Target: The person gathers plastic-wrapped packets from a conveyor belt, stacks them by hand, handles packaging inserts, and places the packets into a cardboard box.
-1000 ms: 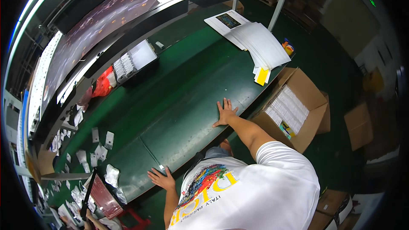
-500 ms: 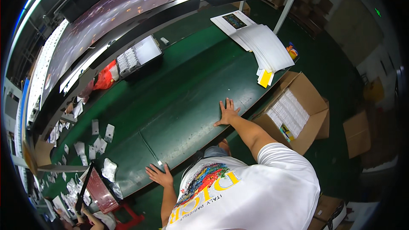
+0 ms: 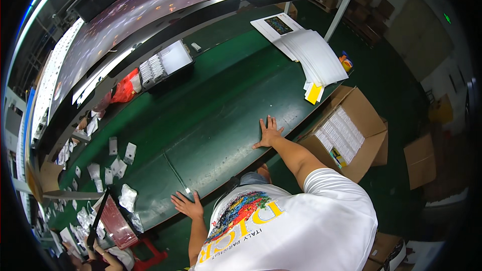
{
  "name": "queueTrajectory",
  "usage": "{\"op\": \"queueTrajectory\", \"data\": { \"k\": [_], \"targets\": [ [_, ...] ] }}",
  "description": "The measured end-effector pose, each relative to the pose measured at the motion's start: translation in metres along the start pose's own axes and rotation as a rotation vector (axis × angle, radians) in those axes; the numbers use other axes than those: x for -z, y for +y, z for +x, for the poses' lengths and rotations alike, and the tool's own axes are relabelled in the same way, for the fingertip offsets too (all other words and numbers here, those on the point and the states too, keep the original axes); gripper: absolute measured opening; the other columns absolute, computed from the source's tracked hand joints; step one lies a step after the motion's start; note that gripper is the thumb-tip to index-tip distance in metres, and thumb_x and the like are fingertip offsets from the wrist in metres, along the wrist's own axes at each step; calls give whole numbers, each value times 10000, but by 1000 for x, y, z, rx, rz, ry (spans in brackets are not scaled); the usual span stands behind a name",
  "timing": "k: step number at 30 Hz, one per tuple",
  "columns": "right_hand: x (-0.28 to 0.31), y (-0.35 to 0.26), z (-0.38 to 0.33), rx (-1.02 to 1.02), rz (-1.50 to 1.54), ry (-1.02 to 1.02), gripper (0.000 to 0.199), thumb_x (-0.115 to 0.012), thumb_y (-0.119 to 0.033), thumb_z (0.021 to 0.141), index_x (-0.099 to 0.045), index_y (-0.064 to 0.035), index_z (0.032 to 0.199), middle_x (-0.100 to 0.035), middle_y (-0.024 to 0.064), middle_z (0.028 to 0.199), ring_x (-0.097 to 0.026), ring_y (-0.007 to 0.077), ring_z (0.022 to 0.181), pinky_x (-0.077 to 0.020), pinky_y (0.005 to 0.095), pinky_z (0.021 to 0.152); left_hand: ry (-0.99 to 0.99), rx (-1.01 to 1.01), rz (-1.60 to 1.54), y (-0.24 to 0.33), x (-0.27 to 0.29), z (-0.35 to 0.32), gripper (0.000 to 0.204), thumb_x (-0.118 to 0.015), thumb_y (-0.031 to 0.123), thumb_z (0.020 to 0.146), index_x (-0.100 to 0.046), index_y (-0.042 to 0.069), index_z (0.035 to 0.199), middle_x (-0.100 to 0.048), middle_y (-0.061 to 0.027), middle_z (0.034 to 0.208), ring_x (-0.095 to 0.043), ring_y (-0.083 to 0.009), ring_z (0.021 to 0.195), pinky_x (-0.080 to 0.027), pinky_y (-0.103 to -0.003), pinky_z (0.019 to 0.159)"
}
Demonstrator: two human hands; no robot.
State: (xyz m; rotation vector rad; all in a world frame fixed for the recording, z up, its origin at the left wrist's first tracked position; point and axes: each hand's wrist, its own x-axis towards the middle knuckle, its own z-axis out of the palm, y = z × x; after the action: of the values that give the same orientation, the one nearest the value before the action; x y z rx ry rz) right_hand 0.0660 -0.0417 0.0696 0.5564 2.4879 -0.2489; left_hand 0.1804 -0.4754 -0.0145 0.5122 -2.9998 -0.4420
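Observation:
My right hand lies flat with its fingers spread on the dark green work surface, close to the front edge. Lower left of it, my left hand rests at the same edge, palm down and fingers apart. Neither hand holds anything. Just past the left fingertips is a small white piece, at the near end of a thin dark seam across the surface. An open cardboard box packed with rows of thin white items stands below the edge, right of my right forearm.
White sheets are stacked at the far right. A box of small white packs and a red bag sit along the far side. White packs lie scattered left, near a red tray. Another person's arm shows lower left.
The view has shifted very slightly. Both of my hands stay in place on the surface. At the lower left, the other person has moved a little.

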Motion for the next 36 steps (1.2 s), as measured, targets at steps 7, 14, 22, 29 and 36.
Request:
{"op": "queueTrajectory", "data": {
  "k": [7,14,22,29,36],
  "targets": [
    [4,-1,-3,2,0,-5,1357,-765,-701,521,-8,-175,1516,94,156,1564,59,364,1440,-179,681,1063,7,-10,3,-3,-2,0,862,-548,535,868,-172,85,1500,-55,-169,1570,-32,-352,1448,-64,-546,1134],
    [3,0,-3,-2,-3,-3,1362,-763,-706,518,-6,-170,1516,96,156,1564,61,363,1440,-180,683,1062,-8,0,7,1,1,0,866,-549,536,868,-160,92,1503,-43,-164,1572,-23,-349,1449,-62,-542,1136],
    [-1,3,0,4,-14,0,1361,-759,-709,523,-3,-164,1516,98,159,1563,64,365,1439,-179,684,1061,12,-11,3,-1,-2,-2,871,-555,536,864,-156,102,1505,-47,-158,1573,-27,-349,1449,-66,-544,1135],
    [-1,0,1,6,-6,-5,1360,-760,-703,528,3,-162,1515,99,160,1563,71,367,1438,-178,683,1063,27,-19,6,-2,-2,2,870,-561,529,861,-163,96,1503,-58,-166,1570,-39,-356,1447,-77,-550,1131],
    [2,-2,2,12,4,-5,1370,-762,-706,520,11,-168,1516,104,160,1563,76,361,1440,-169,679,1066,54,-22,-12,-3,-3,3,867,-565,529,858,-175,97,1501,-65,-171,1569,-42,-360,1446,-83,-552,1129]
  ]
}}
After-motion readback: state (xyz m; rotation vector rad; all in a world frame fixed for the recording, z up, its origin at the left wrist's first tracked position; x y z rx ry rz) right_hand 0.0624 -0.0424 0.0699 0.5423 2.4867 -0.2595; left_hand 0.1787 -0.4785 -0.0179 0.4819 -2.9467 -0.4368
